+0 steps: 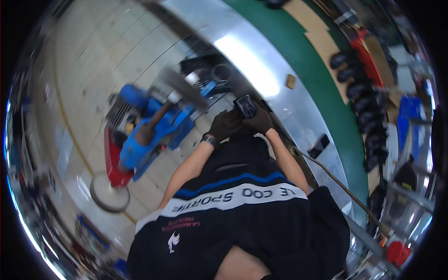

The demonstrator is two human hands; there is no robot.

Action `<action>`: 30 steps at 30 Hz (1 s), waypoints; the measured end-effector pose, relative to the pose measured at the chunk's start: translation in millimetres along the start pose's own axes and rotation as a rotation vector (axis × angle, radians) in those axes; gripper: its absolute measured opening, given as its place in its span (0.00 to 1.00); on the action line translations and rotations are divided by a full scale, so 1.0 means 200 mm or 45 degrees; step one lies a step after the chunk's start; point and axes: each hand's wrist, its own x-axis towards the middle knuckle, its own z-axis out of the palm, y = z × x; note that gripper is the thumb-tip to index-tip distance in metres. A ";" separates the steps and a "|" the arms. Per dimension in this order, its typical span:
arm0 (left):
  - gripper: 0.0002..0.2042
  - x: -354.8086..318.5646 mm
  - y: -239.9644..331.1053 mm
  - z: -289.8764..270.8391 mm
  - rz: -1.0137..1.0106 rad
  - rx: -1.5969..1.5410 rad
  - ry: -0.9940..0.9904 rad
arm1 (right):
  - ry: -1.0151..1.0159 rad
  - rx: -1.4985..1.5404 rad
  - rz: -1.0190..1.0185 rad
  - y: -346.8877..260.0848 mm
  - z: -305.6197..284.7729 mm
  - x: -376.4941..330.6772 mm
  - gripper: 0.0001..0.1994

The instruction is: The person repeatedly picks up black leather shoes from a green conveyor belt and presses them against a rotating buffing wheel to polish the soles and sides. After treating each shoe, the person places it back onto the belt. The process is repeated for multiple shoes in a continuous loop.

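Black cloth from the person's shirt (280,233) filled the bottom middle of the frame, with a white band and a wavy blue line across it. Two bare arms reached up from it to the middle, and both hands wore dark gloves. A wrist band (209,139) went around the left wrist. The left hand (225,125) and the right hand (259,120) were both closed on a small black thing (246,107), just above the middle of the frame. Its top was shiny, but the fingertips were too dark to see well. To the left was a blue machine (140,144) with a big, blurry wheel (179,87) near its top right. A round, pale disc (109,193) was at the machine's lower left. Light floor tiles (102,51) covered the upper left. On the right, a shiny metal table edge (261,60) curved down beside a green strip (340,126). A little yellowish block (290,81) and a flat, dark thing (319,146) lay on the metal. Lots of black things (366,112) stood in a row at the far right.
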 end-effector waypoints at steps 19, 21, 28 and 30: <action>0.22 -0.17 -0.01 -0.16 -0.354 0.718 0.352 | -0.334 -0.383 -0.137 -0.39 0.32 0.11 0.48; 0.22 -0.19 0.00 -0.16 -0.347 0.733 0.367 | -0.346 -0.366 -0.097 -0.37 0.34 0.09 0.48; 0.21 -0.23 0.09 -0.23 -0.338 0.454 0.421 | -0.328 -0.294 -0.062 -0.41 0.39 0.04 0.49; 0.21 -0.21 0.14 -0.25 -0.357 0.282 0.457 | -0.371 -0.262 0.026 -0.46 0.36 0.03 0.50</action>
